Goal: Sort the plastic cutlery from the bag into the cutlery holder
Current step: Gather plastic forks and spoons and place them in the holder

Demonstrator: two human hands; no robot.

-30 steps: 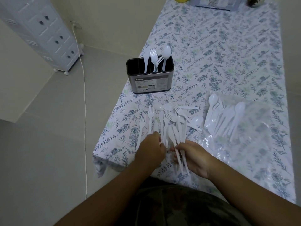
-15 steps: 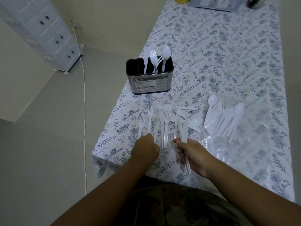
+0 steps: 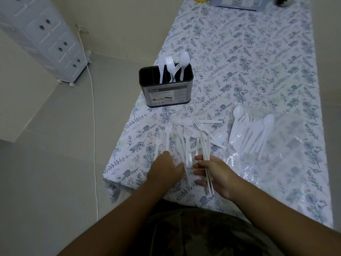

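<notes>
A black and steel cutlery holder (image 3: 166, 93) stands on the floral tablecloth (image 3: 239, 61), with a knife, two forks and a spoon upright in its compartments. Loose white forks and spoons (image 3: 181, 129) lie fanned out in front of it. My right hand (image 3: 215, 174) grips a bundle of white fork handles (image 3: 205, 145), their heads pointing away from me. My left hand (image 3: 166, 169) is beside it, its fingertips pinching the handle end of another fork (image 3: 188, 154). At the right lies the clear plastic bag (image 3: 287, 154) with several white spoons (image 3: 247, 133) in it.
The table's left edge runs close to the holder and my left hand, with the floor below. A white cable (image 3: 93, 117) trails across the floor beside a white drawer cabinet (image 3: 42, 34). A box (image 3: 239, 2) and small items sit at the table's far end.
Both hands have drawn slightly toward me. The right hand's bundle of forks has gathered tighter, and the left hand has shifted right onto another fork handle.
</notes>
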